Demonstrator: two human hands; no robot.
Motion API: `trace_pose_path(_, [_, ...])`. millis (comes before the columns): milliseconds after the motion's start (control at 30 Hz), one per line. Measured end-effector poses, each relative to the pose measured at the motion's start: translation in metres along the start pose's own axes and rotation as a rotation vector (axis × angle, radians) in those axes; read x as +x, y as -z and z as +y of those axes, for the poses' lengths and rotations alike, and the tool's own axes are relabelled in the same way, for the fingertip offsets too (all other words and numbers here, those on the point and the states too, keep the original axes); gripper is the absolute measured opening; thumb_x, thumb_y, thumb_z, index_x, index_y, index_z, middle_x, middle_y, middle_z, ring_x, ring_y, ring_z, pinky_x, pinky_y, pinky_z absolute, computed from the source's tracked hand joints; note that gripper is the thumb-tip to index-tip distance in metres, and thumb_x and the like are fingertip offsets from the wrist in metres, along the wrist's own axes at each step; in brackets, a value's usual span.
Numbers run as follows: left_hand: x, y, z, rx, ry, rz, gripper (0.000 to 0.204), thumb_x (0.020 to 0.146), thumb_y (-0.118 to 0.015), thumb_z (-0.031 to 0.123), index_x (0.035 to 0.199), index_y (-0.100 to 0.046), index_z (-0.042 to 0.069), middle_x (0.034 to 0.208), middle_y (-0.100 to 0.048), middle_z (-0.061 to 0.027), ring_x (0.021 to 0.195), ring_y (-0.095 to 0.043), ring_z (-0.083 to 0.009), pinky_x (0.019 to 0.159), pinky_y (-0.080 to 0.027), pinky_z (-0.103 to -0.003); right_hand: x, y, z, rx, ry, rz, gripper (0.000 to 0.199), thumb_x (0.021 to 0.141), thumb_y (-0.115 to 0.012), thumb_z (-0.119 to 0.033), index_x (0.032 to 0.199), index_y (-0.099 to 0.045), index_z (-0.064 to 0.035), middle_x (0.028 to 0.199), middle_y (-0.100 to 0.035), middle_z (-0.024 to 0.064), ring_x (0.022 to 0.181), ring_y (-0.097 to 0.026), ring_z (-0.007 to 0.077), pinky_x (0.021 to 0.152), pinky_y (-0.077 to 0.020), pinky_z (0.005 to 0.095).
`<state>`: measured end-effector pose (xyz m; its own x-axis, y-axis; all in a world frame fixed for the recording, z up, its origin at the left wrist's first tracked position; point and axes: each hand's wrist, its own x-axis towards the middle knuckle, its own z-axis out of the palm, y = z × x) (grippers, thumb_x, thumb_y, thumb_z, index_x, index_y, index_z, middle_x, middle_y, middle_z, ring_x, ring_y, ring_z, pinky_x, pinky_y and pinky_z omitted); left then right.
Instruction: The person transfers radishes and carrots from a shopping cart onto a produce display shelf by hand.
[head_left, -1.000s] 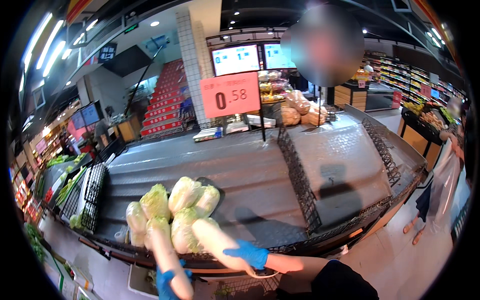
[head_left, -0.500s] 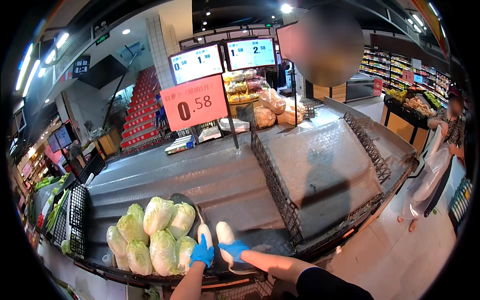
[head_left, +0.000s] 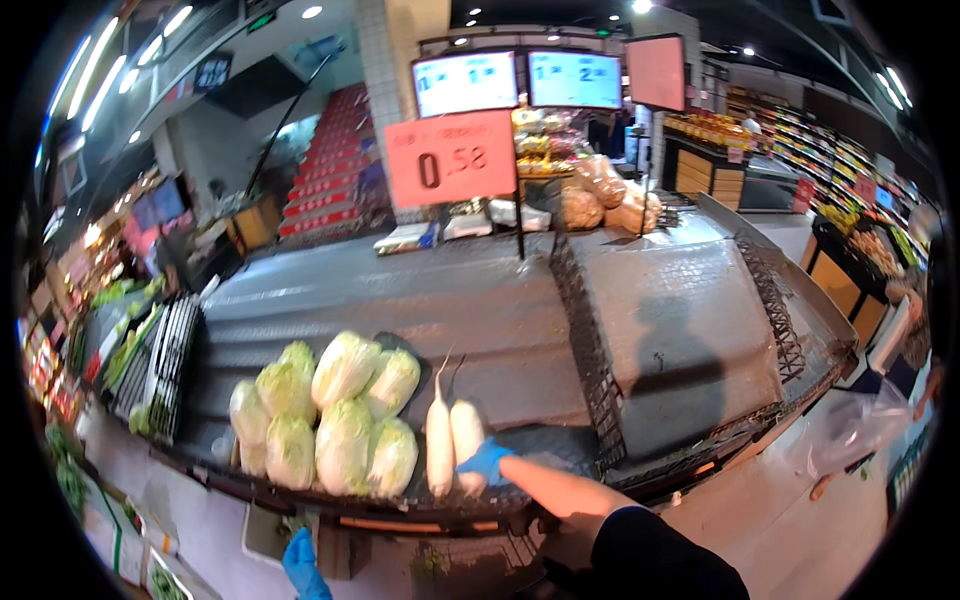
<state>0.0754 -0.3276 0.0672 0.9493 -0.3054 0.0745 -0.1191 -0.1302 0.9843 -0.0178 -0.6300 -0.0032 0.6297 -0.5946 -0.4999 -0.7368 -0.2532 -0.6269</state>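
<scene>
Along the front edge of a sloping grey display shelf [head_left: 505,325], head view: side by side, a left radish [head_left: 439,450] and a right radish [head_left: 466,428], both white, just right of a cluster of pale green Chinese cabbages [head_left: 343,445]. On the left radish, a thin root toward the back. Over the lower part of the right radish, the blue-gloved right hand [head_left: 487,464], fingers against the skin; firm grip or mere contact, impossible to tell. Below the shelf's front, well apart from both radishes, the blue-gloved left hand [head_left: 304,568], near a pale bin [head_left: 258,535]; wide or narrow, likewise impossible to tell. Farther right, a black mesh divider [head_left: 592,365]. Behind, a pink price sign [head_left: 450,158] on a dark post, two lit screens [head_left: 465,84] and bagged produce [head_left: 600,185]. At far right, a translucent plastic bag [head_left: 850,430].
</scene>
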Motion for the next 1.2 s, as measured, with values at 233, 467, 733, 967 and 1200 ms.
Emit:
trace_pose_path(233, [-0.114, 0.151, -0.117, 0.069, 0.509, 0.397, 0.02, 0.071, -0.045, 0.018, 0.08, -0.05, 0.001, 0.073, -0.049, -0.0031, 0.066, -0.045, -0.0116, 0.06, -0.036, -0.025, -0.016, 0.023, -0.031, -0.264, -0.055, 0.23, 0.088, 0.049, -0.061, -0.041, 0.109, -0.019, 0.0068, 0.107, -0.032, 0.0231, 0.095, -0.038, 0.0299, 0.077, -0.0343, 0.0325])
trace_pose_path(467, [-0.208, 0.154, -0.103, -0.155, 0.85, 0.683, 0.023, 0.066, -0.046, 0.019, 0.086, -0.051, 0.009, 0.068, -0.051, -0.0007, 0.055, -0.046, -0.01, 0.048, -0.034, -0.022, -0.081, 0.004, -0.055, 0.414, 0.659, 0.186, 0.043, 0.068, -0.047, -0.013, 0.106, -0.033, -0.0008, 0.097, -0.042, 0.0135, 0.085, -0.042, 0.0205, 0.073, -0.0337, 0.0289])
trace_pose_path(733, [-0.304, 0.154, -0.172, 0.257, 1.014, 0.448, 0.032, 0.065, -0.042, 0.015, 0.094, -0.048, 0.003, 0.086, -0.051, -0.0149, 0.08, -0.049, -0.0232, 0.071, -0.037, -0.028, -0.153, -0.194, -0.059, -1.041, 1.001, -0.734, 0.044, 0.063, -0.049, -0.023, 0.103, -0.037, -0.0098, 0.092, -0.045, 0.0121, 0.082, -0.046, 0.0258, 0.067, -0.0391, 0.0342])
trace_pose_path(967, [-0.311, 0.142, -0.166, 0.499, 1.277, 0.238, 0.071, 0.052, -0.056, 0.023, 0.113, -0.024, 0.006, 0.097, -0.043, -0.0195, 0.089, -0.043, -0.0288, 0.073, -0.036, -0.033, -0.126, -0.285, -0.012, -1.518, 0.842, -0.958, 0.055, 0.059, -0.052, -0.02, 0.109, -0.031, -0.0072, 0.094, -0.044, 0.0133, 0.084, -0.045, 0.0266, 0.069, -0.0389, 0.0345])
trace_pose_path(1200, [-0.298, 0.132, -0.169, 0.656, 1.37, 0.172, 0.066, 0.054, -0.056, 0.026, 0.11, -0.028, 0.007, 0.096, -0.04, -0.0192, 0.087, -0.041, -0.0315, 0.071, -0.036, -0.036, -0.118, -0.314, 0.022, -1.764, 0.919, -0.869, 0.052, 0.058, -0.054, -0.02, 0.105, -0.035, -0.0062, 0.094, -0.045, 0.0118, 0.087, -0.043, 0.0241, 0.069, -0.0373, 0.037])
